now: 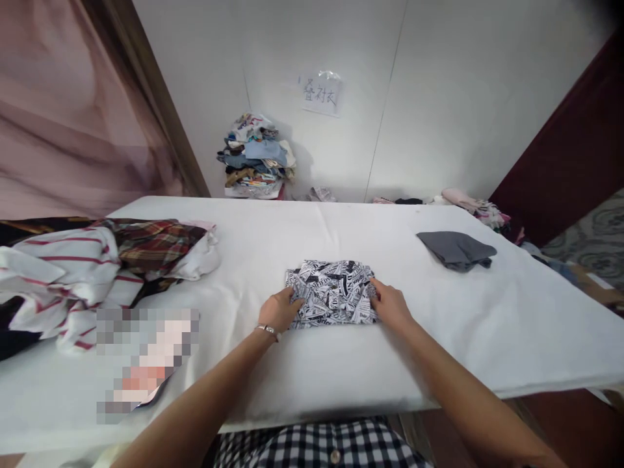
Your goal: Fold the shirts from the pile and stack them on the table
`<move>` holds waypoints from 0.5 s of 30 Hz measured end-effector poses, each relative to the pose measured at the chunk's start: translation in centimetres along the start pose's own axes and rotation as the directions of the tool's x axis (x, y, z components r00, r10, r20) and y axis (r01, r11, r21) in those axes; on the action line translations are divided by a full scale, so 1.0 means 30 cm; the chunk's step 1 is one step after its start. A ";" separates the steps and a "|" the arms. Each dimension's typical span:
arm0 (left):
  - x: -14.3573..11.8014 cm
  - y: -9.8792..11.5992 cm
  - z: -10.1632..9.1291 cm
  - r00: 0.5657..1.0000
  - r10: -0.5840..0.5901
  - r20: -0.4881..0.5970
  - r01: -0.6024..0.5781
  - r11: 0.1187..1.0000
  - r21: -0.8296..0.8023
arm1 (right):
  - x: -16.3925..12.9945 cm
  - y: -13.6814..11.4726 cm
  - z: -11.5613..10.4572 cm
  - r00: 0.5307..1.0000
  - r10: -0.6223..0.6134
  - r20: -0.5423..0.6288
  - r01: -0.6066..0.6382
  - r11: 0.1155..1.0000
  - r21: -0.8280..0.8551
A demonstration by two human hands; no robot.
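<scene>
A black-and-white shirt (334, 296) with a newspaper print lies folded into a compact rectangle on the white-covered table (351, 364). My left hand (281, 311) pinches its left edge between thumb and fingers. At the opposite edge, my right hand (391, 304) grips the cloth the same way, with some fingertips hidden under the fabric. The shirt rests flat on the table between both hands.
A grey folded garment (458, 250) lies to the right. On the left are heaped clothes, a striped one (73, 260) and a plaid one (156, 247), beside a pixelated flat object (151, 364). A clothes stack (258, 156) and paper sign (320, 95) are at the wall.
</scene>
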State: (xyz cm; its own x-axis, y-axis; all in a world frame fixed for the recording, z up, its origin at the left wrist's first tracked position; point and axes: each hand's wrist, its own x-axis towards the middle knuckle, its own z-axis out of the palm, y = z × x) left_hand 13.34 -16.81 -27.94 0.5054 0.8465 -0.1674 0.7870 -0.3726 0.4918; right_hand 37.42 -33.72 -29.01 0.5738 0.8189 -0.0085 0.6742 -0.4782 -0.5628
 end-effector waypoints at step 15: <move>0.024 0.039 -0.015 0.986 -0.109 0.123 0.152 0.889 -0.431 | 0.033 0.030 -0.037 0.992 0.118 -0.044 -0.113 0.988 0.106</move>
State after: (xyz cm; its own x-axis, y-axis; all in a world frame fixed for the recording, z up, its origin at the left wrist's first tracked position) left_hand 14.45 -16.47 -27.11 0.4562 0.8287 -0.3243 0.6245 -0.0385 0.7801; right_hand 39.10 -33.69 -28.62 0.6697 0.7416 -0.0385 0.5517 -0.5315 -0.6428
